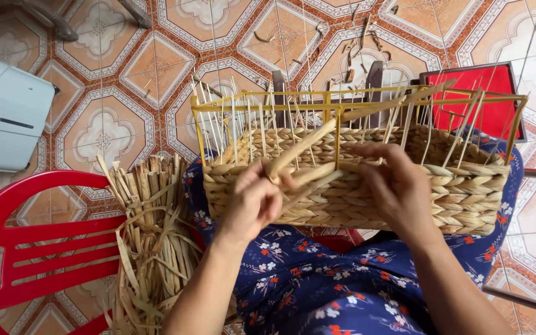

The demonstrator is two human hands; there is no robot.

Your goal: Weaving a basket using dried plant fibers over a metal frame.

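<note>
The left hand (252,201) had its fingers curled tight around a flat straw strand (299,149) that went up over the yellow wire frame (337,110), and the right hand (395,186) lay with bent fingers on the woven basket (466,192), pinching more strands near the frame's middle post. The basket sat on the person's lap, under both hands. Left of the basket, a straw bundle (153,229) leaned on a red chair (26,248).
</note>
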